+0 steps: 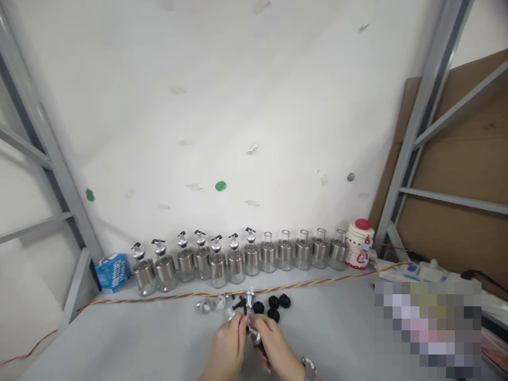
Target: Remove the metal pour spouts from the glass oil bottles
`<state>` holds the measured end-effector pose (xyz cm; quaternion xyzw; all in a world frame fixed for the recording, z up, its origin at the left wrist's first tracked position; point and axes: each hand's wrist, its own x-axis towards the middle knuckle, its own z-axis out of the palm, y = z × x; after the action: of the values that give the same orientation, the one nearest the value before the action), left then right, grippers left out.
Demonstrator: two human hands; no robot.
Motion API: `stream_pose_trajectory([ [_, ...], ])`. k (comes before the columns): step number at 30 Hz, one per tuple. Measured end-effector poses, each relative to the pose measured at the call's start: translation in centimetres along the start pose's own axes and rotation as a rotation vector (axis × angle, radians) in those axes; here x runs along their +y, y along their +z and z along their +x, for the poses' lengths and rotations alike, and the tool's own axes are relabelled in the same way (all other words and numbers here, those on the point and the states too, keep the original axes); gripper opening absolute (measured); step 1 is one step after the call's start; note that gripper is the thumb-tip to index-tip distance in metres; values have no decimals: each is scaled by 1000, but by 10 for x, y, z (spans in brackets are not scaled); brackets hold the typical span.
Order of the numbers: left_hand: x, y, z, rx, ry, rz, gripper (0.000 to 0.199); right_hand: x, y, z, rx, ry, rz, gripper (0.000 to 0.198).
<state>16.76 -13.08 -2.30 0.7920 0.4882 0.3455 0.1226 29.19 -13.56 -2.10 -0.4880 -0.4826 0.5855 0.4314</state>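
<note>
Pourer piece point(254, 335), shiny metal, sits at 6 o'clock in view. Steel-sleeved glass bottles point(269, 255) line 10-to-2 o'clock beyond, probably parked there for elbow room; right hand point(273, 338) curls its fingers around the piece, left hand point(229, 341) crowds in beside it (can't tell its grip), and round matte black caps point(273, 301) lie handy at 1 o'clock.

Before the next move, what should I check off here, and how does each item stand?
1. Both hands visible: ok, left hand and right hand are close together.
2. Metal piece in hand: ok, at the right hand.
3. Left hand's exact grip: cannot tell, the contact is hidden.
4. Bottles upright: ok, all twelve.
5. Pourers on every bottle: not ok, the five rightmost have open necks.
6. Black caps nearby: ok, four lie just beyond the right hand.
</note>
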Motion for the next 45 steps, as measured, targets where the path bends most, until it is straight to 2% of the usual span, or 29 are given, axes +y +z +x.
stream_pose_trajectory([
  [4,2,-8,2,-73,-45,-32,37,-6,1,-1,-11,-17,-13,44],
  [9,11,-26,10,-194,-16,-1,37,-9,-2,0,61,-107,-163,33],
  [13,19,-34,13,-253,-83,-156,40,-7,-6,3,92,-154,-261,27],
  [16,20,-29,12,-264,-221,-379,46,-6,-8,6,84,-162,-274,26],
  [20,16,-11,10,-280,-413,-706,47,-8,-8,6,90,-97,-188,29],
  [24,11,2,10,-184,-452,-843,46,-8,-6,5,87,-39,-48,34],
  [27,11,1,11,-152,-454,-865,46,-6,-4,6,49,-43,32,38],
  [31,15,-8,13,-135,-508,-915,49,-9,-8,5,-27,-188,21,38],
  [34,16,-13,15,-105,-496,-912,46,-18,-15,0,-29,-325,-113,33],
  [38,13,-12,12,-87,-456,-819,42,-27,-25,-9,15,-505,-406,29],
  [41,10,-9,8,-71,-386,-657,40,-28,-28,-12,3,-581,-555,33],
  [45,11,-11,5,-125,-328,-486,44,-24,-28,-11,2,-633,-627,33],
])
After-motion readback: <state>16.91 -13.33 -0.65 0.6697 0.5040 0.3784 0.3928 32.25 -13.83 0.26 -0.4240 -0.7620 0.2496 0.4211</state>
